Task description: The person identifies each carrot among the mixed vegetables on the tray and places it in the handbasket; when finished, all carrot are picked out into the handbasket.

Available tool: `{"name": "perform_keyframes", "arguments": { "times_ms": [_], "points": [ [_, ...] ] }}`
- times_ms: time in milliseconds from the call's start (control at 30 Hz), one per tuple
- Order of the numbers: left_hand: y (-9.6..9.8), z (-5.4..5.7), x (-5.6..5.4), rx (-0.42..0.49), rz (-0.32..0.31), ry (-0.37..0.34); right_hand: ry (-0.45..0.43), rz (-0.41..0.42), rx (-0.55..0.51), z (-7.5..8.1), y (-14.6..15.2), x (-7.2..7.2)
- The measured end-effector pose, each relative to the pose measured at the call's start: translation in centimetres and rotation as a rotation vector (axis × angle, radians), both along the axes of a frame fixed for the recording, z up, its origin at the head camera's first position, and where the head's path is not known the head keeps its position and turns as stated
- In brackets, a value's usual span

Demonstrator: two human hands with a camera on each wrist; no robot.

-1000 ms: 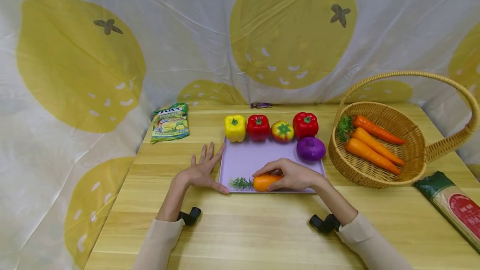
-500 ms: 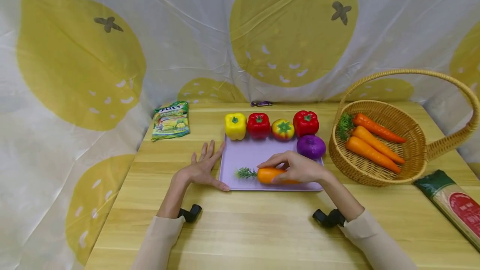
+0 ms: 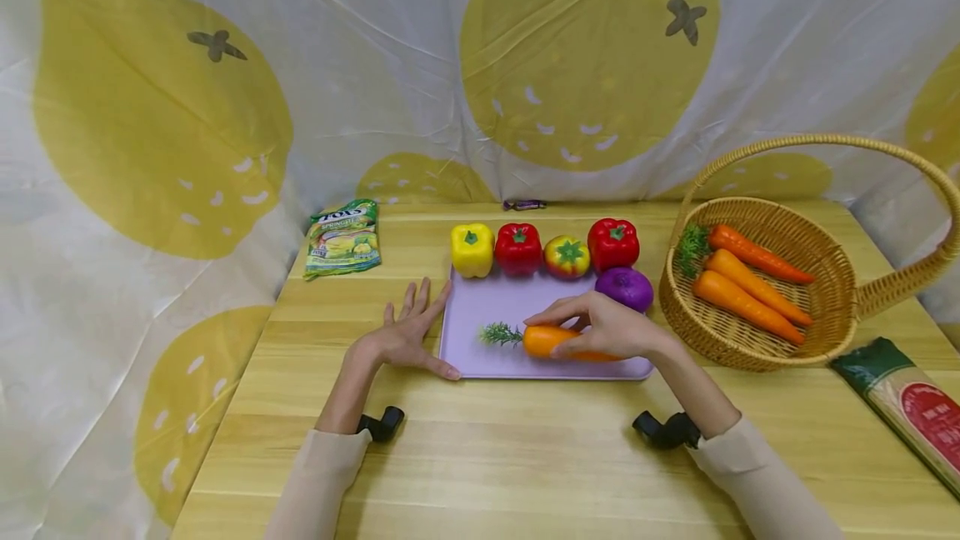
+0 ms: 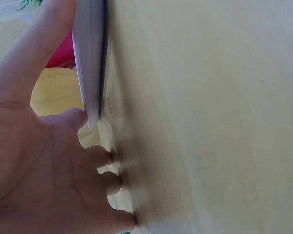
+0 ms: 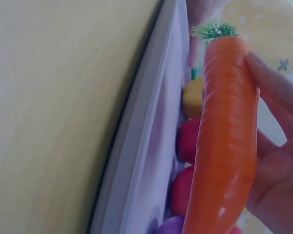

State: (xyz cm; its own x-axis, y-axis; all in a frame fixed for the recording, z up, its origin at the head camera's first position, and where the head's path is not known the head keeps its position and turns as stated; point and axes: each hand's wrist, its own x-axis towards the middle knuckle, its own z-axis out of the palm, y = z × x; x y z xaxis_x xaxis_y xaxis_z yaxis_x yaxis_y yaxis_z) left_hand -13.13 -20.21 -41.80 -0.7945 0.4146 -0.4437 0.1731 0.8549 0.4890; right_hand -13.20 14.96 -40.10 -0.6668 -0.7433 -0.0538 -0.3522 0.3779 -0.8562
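My right hand point(image 3: 603, 327) grips an orange carrot point(image 5: 227, 126) with green leafy tops, thumb on one side and fingers on the other. The carrot lies crosswise over the front part of a lilac tray point(image 3: 491, 298), leaves pointing left. At the tray's left edge my left hand point(image 3: 408, 340) is spread, thumb at the front corner and index finger at the side; the other fingertips rest on the table in the left wrist view. Along the tray's back stand a yellow pepper point(image 3: 472, 250), two red peppers point(image 3: 518, 249) and a red-yellow tomato-like fruit point(image 3: 567, 257). A purple onion point(image 3: 624, 288) sits at the right, partly behind my right hand.
To the right stands a wicker basket point(image 3: 678, 319) with a tall handle, holding three carrots point(image 3: 757, 283). A noodle packet point(image 3: 900, 407) lies beside it. A green snack bag point(image 3: 343, 238) is at the back left, a small purple-wrapped sweet point(image 3: 523, 205) by the curtain.
My right hand has moved the carrot to the right and a little away from the tray's front edge. My left hand has stayed at the tray's left edge.
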Motion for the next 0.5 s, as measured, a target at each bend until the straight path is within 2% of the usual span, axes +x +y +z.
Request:
{"name": "perform_keyframes", "arguments": {
  "times_ms": [267,500],
  "points": [
    [0.0,0.1,0.0,-0.003,0.001,-0.003,0.012,-0.013,-0.010,1.1,1.2,-0.1],
    [0.0,0.0,-0.2,0.011,-0.003,-0.009,0.007,-0.108,-0.016,2.6,3.3,-0.2]
  ]
}}
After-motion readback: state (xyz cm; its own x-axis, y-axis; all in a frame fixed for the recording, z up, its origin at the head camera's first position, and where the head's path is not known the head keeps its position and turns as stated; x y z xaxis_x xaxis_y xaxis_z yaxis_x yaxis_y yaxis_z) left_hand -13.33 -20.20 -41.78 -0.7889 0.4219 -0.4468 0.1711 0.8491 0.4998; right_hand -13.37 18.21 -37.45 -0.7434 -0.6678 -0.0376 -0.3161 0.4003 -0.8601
